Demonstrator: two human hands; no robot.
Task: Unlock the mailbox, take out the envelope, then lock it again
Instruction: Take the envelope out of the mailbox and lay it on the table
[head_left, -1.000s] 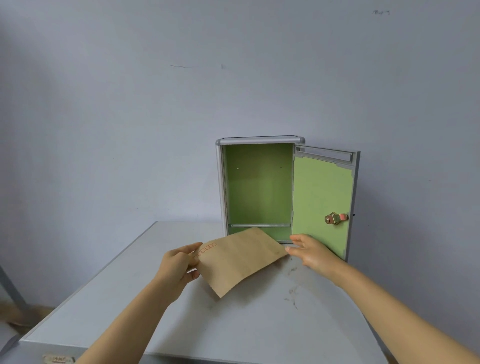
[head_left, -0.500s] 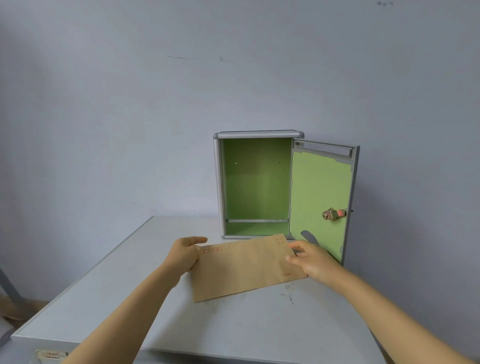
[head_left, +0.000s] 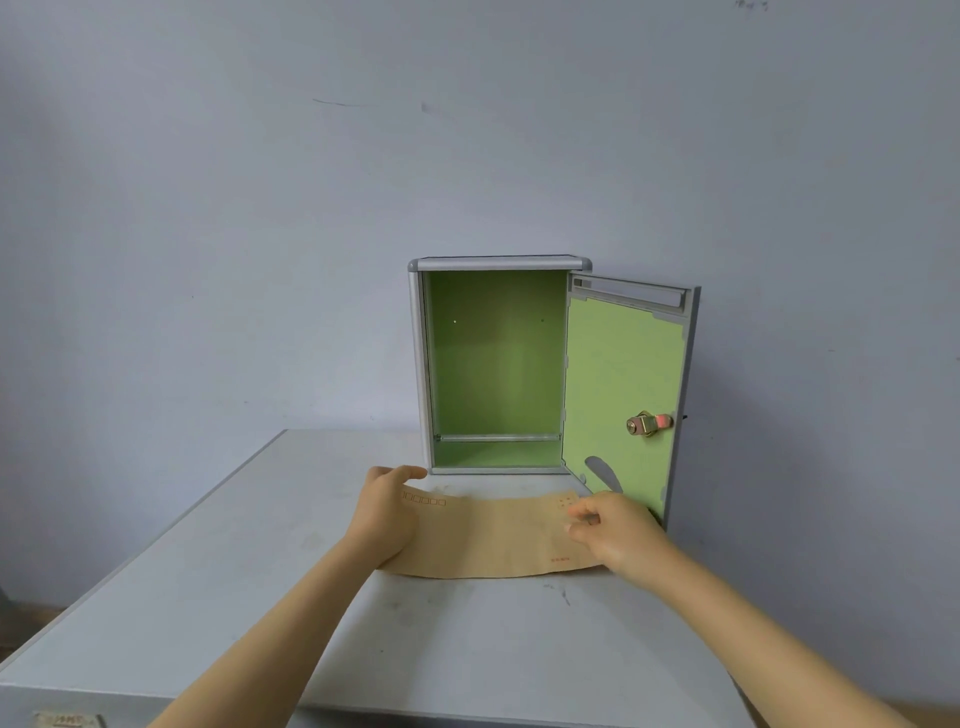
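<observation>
A grey metal mailbox with a green inside stands at the back of the table, and nothing lies in it. Its door hangs open to the right, with the brass lock showing on its inner face. A brown envelope lies flat on the table in front of the box. My left hand rests on the envelope's left end. My right hand pinches its right end between thumb and fingers.
The grey table ends at a near edge at the bottom of the view and at a left edge that slants away. A plain wall stands right behind the mailbox. Small dark marks spot the tabletop near my right hand.
The envelope has swung from a tilted, lifted pose to lying flat and level on the table. Both hands stayed at its ends and came down with it.
</observation>
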